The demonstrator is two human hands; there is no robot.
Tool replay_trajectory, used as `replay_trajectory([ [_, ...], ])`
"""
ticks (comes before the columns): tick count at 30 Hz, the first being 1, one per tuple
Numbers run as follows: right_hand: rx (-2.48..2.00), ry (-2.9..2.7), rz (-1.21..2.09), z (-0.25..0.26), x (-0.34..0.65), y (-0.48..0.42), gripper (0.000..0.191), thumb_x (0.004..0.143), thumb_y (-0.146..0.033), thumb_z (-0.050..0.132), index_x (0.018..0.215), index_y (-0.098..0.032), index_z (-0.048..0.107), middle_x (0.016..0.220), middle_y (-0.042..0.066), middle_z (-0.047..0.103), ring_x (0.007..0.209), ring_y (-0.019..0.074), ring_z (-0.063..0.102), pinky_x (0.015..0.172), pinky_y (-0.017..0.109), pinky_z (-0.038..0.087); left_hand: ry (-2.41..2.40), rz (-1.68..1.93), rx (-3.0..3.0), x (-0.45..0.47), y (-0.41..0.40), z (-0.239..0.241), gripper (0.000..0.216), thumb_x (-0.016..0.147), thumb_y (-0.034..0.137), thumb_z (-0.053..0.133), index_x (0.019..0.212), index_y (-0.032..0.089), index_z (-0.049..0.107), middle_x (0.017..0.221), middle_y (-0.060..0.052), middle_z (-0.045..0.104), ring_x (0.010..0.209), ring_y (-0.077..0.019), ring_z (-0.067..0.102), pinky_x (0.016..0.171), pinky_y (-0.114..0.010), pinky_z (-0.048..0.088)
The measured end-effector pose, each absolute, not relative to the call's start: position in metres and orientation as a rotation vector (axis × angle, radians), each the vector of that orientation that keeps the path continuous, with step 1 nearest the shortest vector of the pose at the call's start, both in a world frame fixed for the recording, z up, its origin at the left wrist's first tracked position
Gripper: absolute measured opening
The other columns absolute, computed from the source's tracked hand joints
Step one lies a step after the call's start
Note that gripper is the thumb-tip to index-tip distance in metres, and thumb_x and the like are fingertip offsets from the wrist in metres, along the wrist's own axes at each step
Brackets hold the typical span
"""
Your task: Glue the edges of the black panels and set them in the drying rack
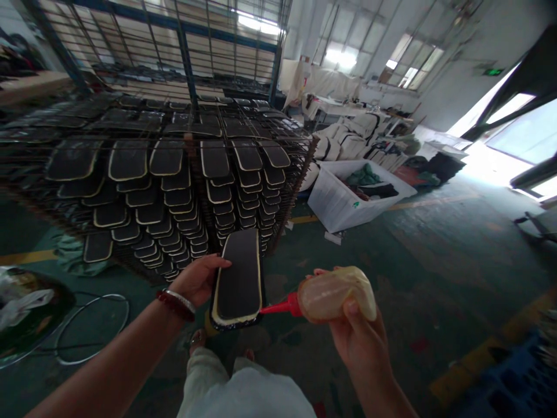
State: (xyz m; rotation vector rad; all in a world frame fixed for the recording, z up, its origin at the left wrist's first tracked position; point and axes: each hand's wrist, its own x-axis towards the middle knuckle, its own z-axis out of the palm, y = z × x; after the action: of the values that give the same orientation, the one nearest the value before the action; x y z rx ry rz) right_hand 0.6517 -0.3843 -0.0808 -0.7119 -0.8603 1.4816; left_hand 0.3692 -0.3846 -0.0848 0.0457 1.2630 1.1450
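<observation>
My left hand (199, 278) grips a dark, rounded rectangular panel (239, 273) by its left edge, thumb on top and the other fingers hidden beneath. A pale yellowish line of glue runs along the panel's border. In my right hand (361, 337) is a squeeze bottle (333, 295) with a cloudy, dented body, held on its side. Its red nozzle (281, 306) points left, and the tip meets the panel's lower right corner.
A rusty wire rack (311, 154) ahead carries many similar dark panels (215, 159) in stacked layers. Beyond it to the right stands a white plastic bin (335, 203) with cloth inside. A metal hoop (93, 299) lies at left, and a blue plastic crate (509, 377) is at lower right.
</observation>
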Motion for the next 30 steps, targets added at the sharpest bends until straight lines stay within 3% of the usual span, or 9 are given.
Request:
replay_trajectory([
  [4,-0.794,-0.772,1.474,-0.094,0.643,-0.394,0.045,0.082,-0.035,0.09,0.118,-0.021,0.068,0.112,0.015,0.072,0.103,0.0342,0.07,0.083,0.047,0.062,1.281,1.191,-0.026,0.371,-0.383,-0.092,0.015,0.08,-0.001,0.058,0.083,0.011,0.067,0.065,-0.007,0.075,0.053,-0.0201,0.072,0.058,-0.031,0.064],
  [7,-0.838,-0.617,1.649,-0.105,0.633,-0.388,0.04,0.088,-0.041,0.084,0.117,-0.019,0.068,0.114,0.014,0.071,0.102,0.0309,0.069,0.077,0.039,0.064,1.261,1.213,-0.001,0.377,-0.382,-0.095,0.018,0.081,-0.003,0.057,0.087,0.011,0.066,0.071,-0.008,0.077,0.058,-0.0199,0.074,0.062,-0.031,0.064],
  [12,-0.819,-0.658,1.588,-0.107,0.621,-0.335,0.038,0.088,-0.045,0.084,0.111,-0.02,0.067,0.1,0.005,0.07,0.084,0.0204,0.068,0.054,0.022,0.057,1.134,1.148,0.102,0.392,-0.387,-0.095,0.023,0.078,-0.002,0.063,0.096,0.011,0.066,0.082,-0.011,0.08,0.07,-0.0232,0.078,0.072,-0.034,0.064],
  [16,-0.781,-0.761,1.465,-0.106,0.612,-0.297,0.047,0.077,-0.043,0.093,0.105,-0.019,0.064,0.094,0.002,0.067,0.076,0.0196,0.065,0.05,0.022,0.055,1.035,1.08,0.157,0.403,-0.389,-0.095,0.037,0.066,-0.003,0.067,0.1,0.011,0.067,0.092,-0.012,0.081,0.082,-0.0267,0.079,0.075,-0.035,0.063],
  [21,-0.754,-0.879,1.47,-0.11,0.607,-0.295,0.048,0.08,-0.041,0.09,0.113,-0.019,0.063,0.096,0.003,0.066,0.078,0.0199,0.063,0.053,0.023,0.054,0.986,1.052,0.21,0.409,-0.384,-0.093,0.051,0.053,-0.005,0.065,0.101,0.012,0.067,0.092,-0.012,0.081,0.089,-0.03,0.078,0.069,-0.033,0.061],
  [27,-0.758,-0.988,1.592,-0.098,0.626,-0.302,0.045,0.08,-0.041,0.088,0.112,-0.018,0.067,0.091,0.007,0.068,0.071,0.0239,0.064,0.046,0.025,0.05,1.012,1.063,0.284,0.403,-0.379,-0.085,0.054,0.052,-0.004,0.065,0.103,0.013,0.068,0.095,-0.011,0.081,0.086,-0.0283,0.077,0.067,-0.032,0.06],
  [30,-0.728,-1.038,1.537,-0.086,0.634,-0.289,0.046,0.08,-0.039,0.089,0.115,-0.019,0.067,0.099,0.008,0.071,0.085,0.0275,0.067,0.064,0.032,0.057,0.997,1.049,0.323,0.403,-0.379,-0.079,0.055,0.052,-0.004,0.066,0.104,0.013,0.07,0.097,-0.011,0.081,0.09,-0.0287,0.077,0.074,-0.033,0.06],
])
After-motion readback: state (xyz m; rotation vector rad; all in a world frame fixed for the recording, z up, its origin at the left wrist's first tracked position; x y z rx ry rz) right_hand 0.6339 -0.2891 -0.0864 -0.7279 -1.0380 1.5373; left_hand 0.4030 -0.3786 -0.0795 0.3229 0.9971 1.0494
